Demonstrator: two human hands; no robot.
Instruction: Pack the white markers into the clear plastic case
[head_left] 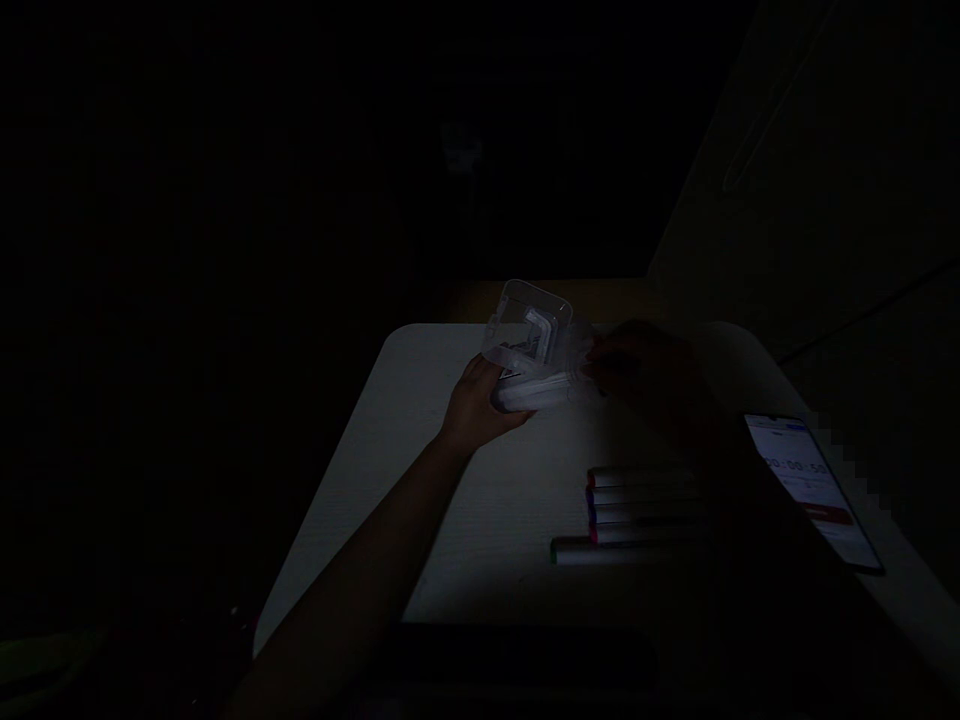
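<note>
A clear plastic box [534, 390] is held tilted over the far part of the table. Its see-through lid [517, 312] stands raised, and a whitish piece with a dark printed patch shows behind or inside it. My left hand [474, 405] is closed round the box's left side, thumb below and fingers behind. At the box's right end is my right hand [634, 360], in deep shadow. Its fingertips are pinched together against cloudy clear plastic [577, 350]; whether this belongs to the box or is a separate piece, I cannot tell.
Several white-barrelled markers [622, 513] with coloured ends lie side by side on the white table [375, 440], below my right forearm. A lit phone [814, 490] showing a timer lies at the right edge. The surroundings are very dark.
</note>
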